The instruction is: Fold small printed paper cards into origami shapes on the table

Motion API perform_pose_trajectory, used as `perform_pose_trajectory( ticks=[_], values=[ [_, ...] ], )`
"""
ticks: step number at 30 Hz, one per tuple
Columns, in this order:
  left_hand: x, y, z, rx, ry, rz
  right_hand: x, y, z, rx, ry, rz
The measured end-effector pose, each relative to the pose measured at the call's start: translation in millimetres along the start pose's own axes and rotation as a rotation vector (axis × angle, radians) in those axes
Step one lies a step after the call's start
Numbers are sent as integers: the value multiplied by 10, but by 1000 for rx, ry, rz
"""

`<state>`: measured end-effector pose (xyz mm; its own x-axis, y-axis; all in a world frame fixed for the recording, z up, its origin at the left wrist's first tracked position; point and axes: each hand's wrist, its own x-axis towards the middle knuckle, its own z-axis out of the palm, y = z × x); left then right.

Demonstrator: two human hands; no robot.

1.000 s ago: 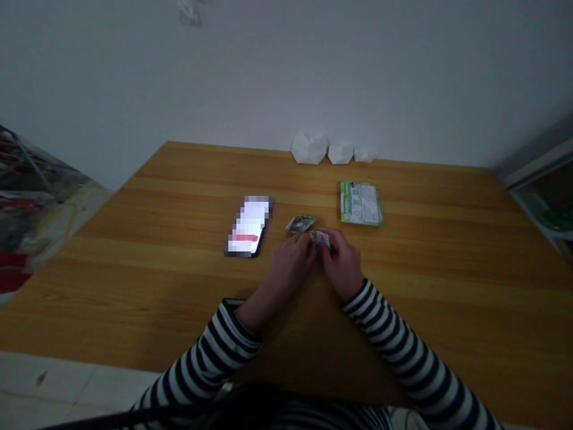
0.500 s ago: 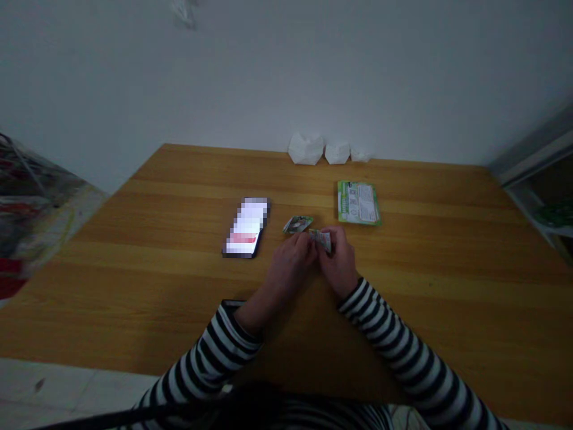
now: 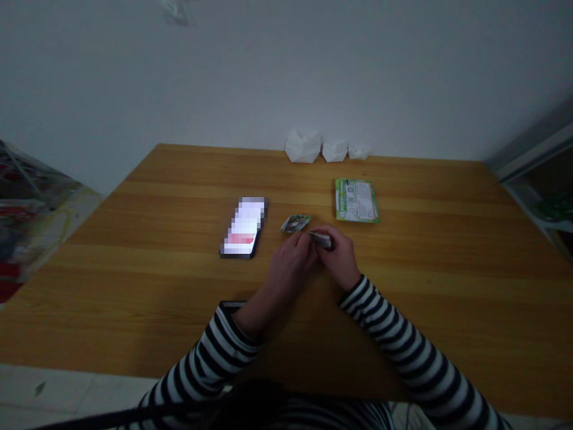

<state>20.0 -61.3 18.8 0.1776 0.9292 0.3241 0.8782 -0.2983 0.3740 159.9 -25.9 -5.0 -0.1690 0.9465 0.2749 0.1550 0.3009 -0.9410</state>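
My left hand (image 3: 290, 266) and my right hand (image 3: 341, 258) meet at the middle of the wooden table (image 3: 156, 286). Between their fingers is a small folded strip of printed paper (image 3: 321, 239), mostly hidden by my right fingers. Just beyond my left fingertips lies a small folded printed piece (image 3: 295, 223). A smartphone (image 3: 244, 227) with a lit, pixelated screen lies to the left of my left hand. A flat green-and-white printed card (image 3: 357, 200) lies beyond my right hand.
Several folded white paper shapes (image 3: 303, 146) stand along the table's far edge by the wall (image 3: 286, 65). A dark flat object (image 3: 233, 304) pokes out under my left sleeve. A plastic-covered heap (image 3: 31, 221) sits left of the table, a shelf (image 3: 541, 191) right.
The paper strip between my fingers now looks thinner and lies more level, as if folded tighter. My hands stay close together. The whole scene has shifted slightly left in view.
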Motion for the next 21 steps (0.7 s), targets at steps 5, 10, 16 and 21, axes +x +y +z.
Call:
perform_pose_trajectory(
  ticks=[5, 10, 16, 21],
  values=[
    [10, 69, -61, -183, 9, 29, 11, 63, -12, 38, 52, 61],
    [48, 49, -77, -501, 59, -183, 10, 81, -17, 201, 58, 188],
    [119, -98, -26, -718, 23, -330, -89, -60, 1, 318, -179, 210],
    [125, -104, -64, -850, -13, -387, -83, -60, -39, 265, -193, 224]
  ],
)
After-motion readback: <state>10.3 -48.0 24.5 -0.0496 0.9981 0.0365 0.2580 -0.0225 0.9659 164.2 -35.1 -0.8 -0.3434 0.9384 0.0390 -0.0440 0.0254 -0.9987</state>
